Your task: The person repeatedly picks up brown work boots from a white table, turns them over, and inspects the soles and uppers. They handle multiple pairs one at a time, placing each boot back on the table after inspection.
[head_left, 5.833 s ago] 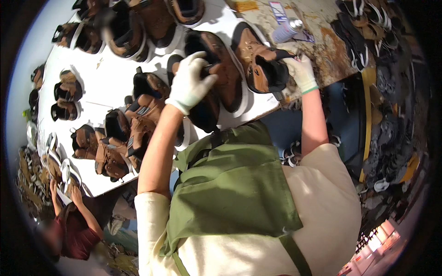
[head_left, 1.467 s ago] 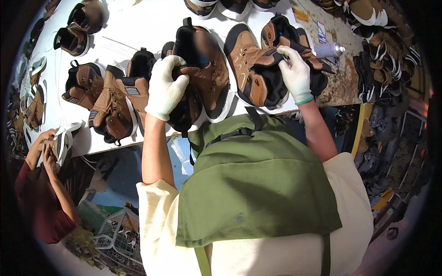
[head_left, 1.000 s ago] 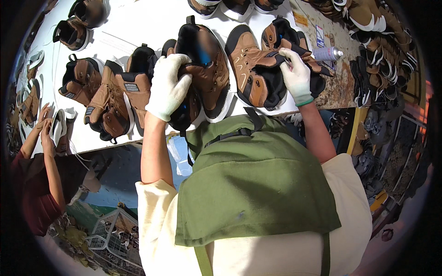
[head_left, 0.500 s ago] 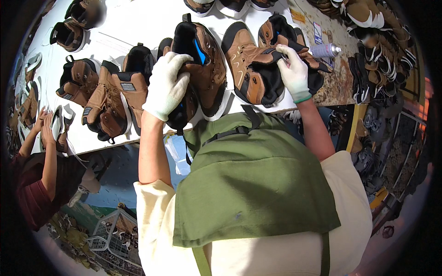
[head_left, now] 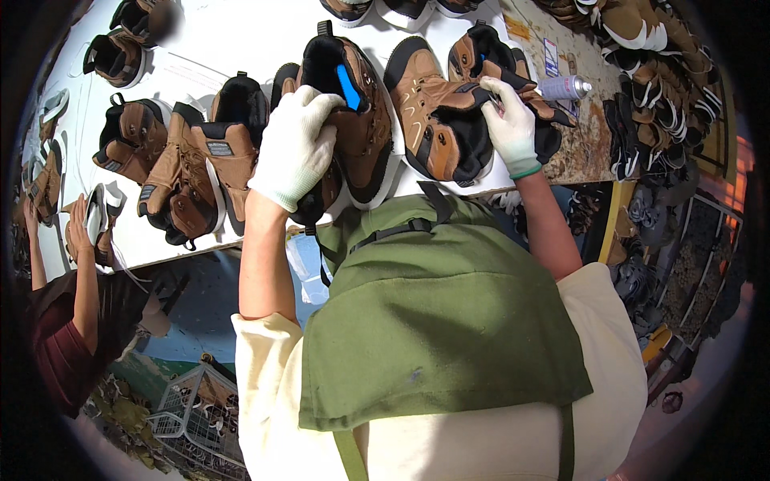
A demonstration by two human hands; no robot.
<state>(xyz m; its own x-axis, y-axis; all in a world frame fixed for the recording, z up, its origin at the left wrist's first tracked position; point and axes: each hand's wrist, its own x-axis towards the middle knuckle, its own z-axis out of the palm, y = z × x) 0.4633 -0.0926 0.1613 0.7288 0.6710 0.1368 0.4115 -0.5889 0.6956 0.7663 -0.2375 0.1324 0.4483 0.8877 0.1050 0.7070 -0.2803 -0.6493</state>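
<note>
Both my hands wear white knit gloves. My left hand [head_left: 298, 146] is closed on the edge of a brown boot [head_left: 366, 132] with a black collar, and a strip of bright blue shows inside its opening. The glove hides part of that boot and of the dark boot beneath it. To the right lies another brown boot [head_left: 419, 94], toe away from me, its upper spread open. My right hand [head_left: 512, 128] pinches the dark edge of its tongue; the fingertips partly cover the spot.
More brown boots [head_left: 180, 172] stand along the white tabletop [head_left: 216, 44] to the left. A spray can [head_left: 565, 87] lies on the stained board at right, near piled shoes [head_left: 654, 104]. At far left a co-worker's hands [head_left: 78, 228] hold a shoe. A wire cart [head_left: 188, 405] stands below.
My hands keep nearly the same hold on the two boots. The co-worker's one hand has shifted away from the shoe toward the far left.
</note>
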